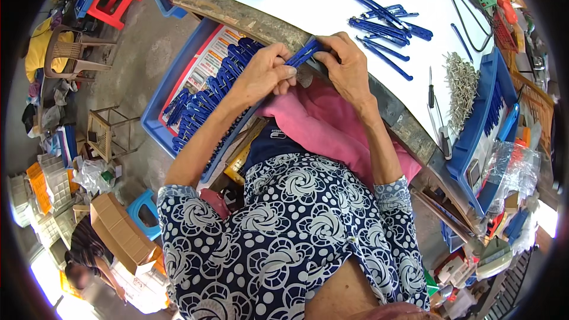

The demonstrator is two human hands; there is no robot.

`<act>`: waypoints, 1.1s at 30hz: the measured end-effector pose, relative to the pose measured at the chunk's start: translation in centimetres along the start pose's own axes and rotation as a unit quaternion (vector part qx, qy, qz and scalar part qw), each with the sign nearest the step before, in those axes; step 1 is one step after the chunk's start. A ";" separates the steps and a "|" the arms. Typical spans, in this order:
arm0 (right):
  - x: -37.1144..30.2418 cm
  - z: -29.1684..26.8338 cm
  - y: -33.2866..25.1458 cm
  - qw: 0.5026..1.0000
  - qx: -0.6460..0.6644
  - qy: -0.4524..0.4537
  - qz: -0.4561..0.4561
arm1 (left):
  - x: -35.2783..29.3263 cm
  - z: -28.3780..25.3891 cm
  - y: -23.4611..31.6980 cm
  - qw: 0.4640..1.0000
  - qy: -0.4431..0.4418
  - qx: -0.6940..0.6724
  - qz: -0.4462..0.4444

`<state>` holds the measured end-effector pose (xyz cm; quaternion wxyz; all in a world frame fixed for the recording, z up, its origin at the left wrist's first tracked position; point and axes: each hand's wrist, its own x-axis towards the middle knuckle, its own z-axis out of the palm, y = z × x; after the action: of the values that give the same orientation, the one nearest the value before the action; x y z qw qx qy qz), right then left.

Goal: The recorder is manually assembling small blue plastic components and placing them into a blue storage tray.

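My left hand (261,77) and my right hand (347,66) meet over the table's near edge, fingers pinched on a long, slim blue plastic clip-like piece (303,53). The left fingers grip its lower left end, while the right fingertips are at its upper right end. Below my left forearm, a blue crate (155,108) holds rows of similar blue pieces (208,106). Beyond my right hand, loose blue pieces (385,28) lie in a pile on the white tabletop (323,6). Fingers hide parts of the held piece.
Small silvery metal parts (460,89) are heaped at the right beside a screwdriver (431,92) and a blue tray (479,133). A bent dark wire loop (471,21) lies farther back. Pink cloth (332,124) covers my lap. A red stool (112,3) and another person (89,249) are at left.
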<state>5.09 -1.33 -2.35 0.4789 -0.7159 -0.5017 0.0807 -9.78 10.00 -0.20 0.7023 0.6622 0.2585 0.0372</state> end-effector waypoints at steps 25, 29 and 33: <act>0.6 -2.6 -2.1 0.927 0.336 0.063 0.151 | 1.7 8.3 0.3 0.930 0.084 -0.315 0.172; 0.4 -3.8 -1.8 0.948 0.267 0.102 0.144 | 2.6 9.5 0.3 0.928 0.057 -0.320 0.181; 0.1 -4.5 -1.3 0.938 0.276 0.137 0.159 | 3.4 10.8 0.5 0.921 0.041 -0.339 0.190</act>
<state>6.95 -3.97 1.08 0.7029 -0.6300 -0.2686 0.1923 -2.30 1.57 -0.92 0.8534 0.4193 0.1280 0.2821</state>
